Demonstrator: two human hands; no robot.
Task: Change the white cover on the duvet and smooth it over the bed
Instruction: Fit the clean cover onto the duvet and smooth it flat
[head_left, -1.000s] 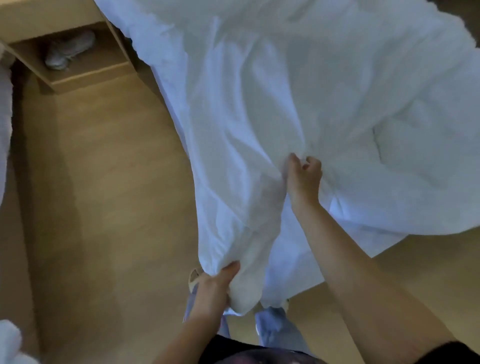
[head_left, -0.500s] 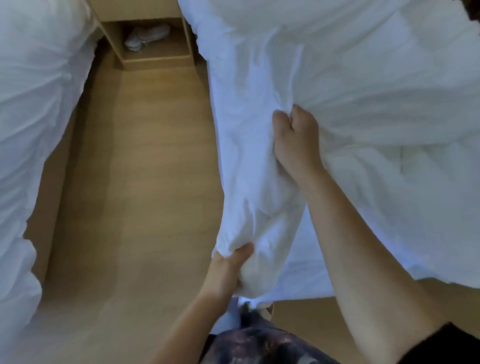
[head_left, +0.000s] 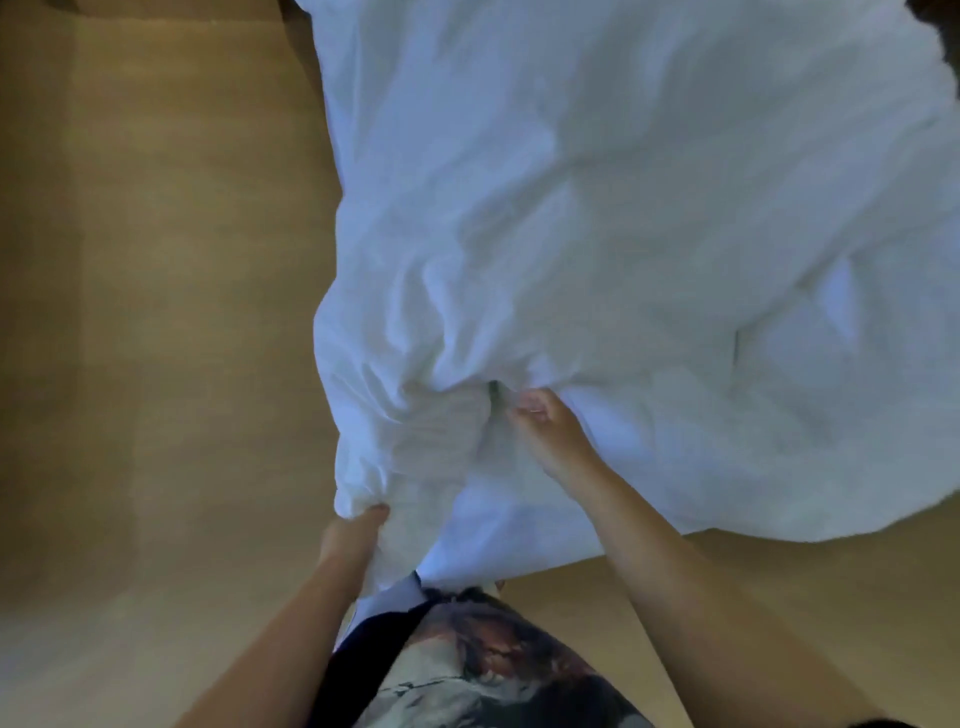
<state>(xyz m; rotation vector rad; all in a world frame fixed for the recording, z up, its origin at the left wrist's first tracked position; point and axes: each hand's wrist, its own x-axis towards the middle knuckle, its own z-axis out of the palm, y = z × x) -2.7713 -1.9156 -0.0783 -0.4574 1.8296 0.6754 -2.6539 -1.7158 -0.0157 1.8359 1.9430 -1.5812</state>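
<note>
The white duvet in its white cover (head_left: 597, 208) hangs crumpled in front of me and fills the upper right of the view. My left hand (head_left: 353, 535) grips the lower corner of the cover, thumb over the bunched cloth. My right hand (head_left: 545, 431) pinches a fold of the cover higher up, where the wrinkles gather. The cloth between the two hands sags in loose folds. The bed under the duvet is hidden.
Bare wooden floor (head_left: 156, 312) spreads to the left and below the hanging cloth. My patterned clothing (head_left: 478, 660) shows at the bottom edge, close to the cover's lower hem.
The view has swung down and the second bed and the bedside shelf have left the frame. My right hand has come lower and nearer, still holding the cover. The left hand keeps its grip.
</note>
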